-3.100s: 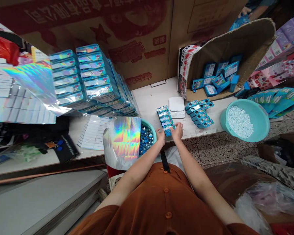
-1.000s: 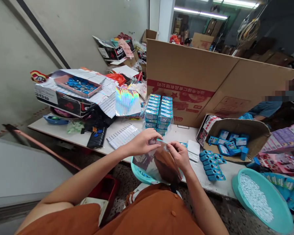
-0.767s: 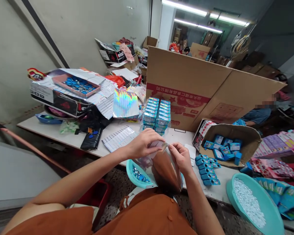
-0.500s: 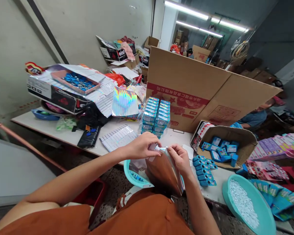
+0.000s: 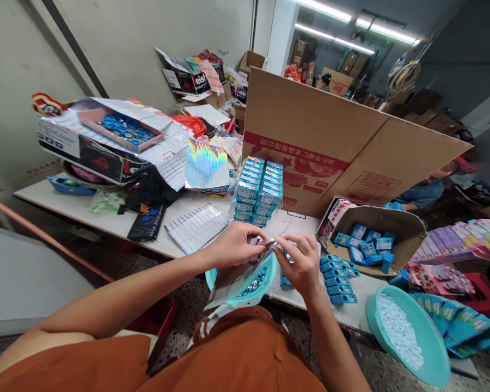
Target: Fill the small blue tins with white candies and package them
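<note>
With fingertips nearly closed, my left hand [image 5: 234,245] and right hand [image 5: 302,267] pinch the thin glossy sheet [image 5: 231,280] over the teal basin [image 5: 266,293], apparently working its top edge, which calls for light, even tension.

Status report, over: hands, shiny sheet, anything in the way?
Left hand and right hand pinching shiny sheet at upper end. Sheet hanging down between camera and teal basin, partly blocking view of it.
</note>
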A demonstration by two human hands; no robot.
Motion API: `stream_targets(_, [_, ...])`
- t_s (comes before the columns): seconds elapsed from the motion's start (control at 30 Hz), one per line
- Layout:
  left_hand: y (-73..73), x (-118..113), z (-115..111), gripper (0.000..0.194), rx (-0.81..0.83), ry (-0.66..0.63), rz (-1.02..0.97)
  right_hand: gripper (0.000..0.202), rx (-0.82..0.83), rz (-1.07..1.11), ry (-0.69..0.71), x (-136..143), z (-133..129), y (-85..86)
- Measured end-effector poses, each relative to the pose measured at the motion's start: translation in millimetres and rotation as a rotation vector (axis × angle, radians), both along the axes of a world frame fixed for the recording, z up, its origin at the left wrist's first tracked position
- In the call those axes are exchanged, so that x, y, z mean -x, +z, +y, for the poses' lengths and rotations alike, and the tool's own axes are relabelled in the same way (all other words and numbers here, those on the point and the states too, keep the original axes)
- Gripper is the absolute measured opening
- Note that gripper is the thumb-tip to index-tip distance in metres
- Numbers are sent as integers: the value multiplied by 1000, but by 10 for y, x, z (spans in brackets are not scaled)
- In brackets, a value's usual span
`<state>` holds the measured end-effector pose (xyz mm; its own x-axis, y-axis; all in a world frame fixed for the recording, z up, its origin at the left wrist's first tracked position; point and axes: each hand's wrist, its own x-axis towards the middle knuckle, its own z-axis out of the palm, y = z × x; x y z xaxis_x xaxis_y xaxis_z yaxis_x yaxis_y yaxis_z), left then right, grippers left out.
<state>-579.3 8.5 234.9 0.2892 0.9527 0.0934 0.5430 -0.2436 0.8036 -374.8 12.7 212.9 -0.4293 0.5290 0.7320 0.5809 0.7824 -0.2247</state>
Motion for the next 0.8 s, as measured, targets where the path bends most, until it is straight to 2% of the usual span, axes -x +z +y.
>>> stream_targets(0.13, [7, -18, 13, 23, 11, 20, -15, 36, -84, -102, 3, 28, 2, -39])
stream_targets(0.33, [-77, 16, 74, 28, 137, -14, -128, 42, -179, -43, 9, 37, 16, -119])
stream_targets(0.5, [-126, 30, 116, 33, 230, -42, -221, 43, -133, 14, 24, 75, 32, -139])
stream_targets(0.8, [-88, 38, 147, 34, 309, -55, -294, 43, -111, -9, 48, 79, 70, -168])
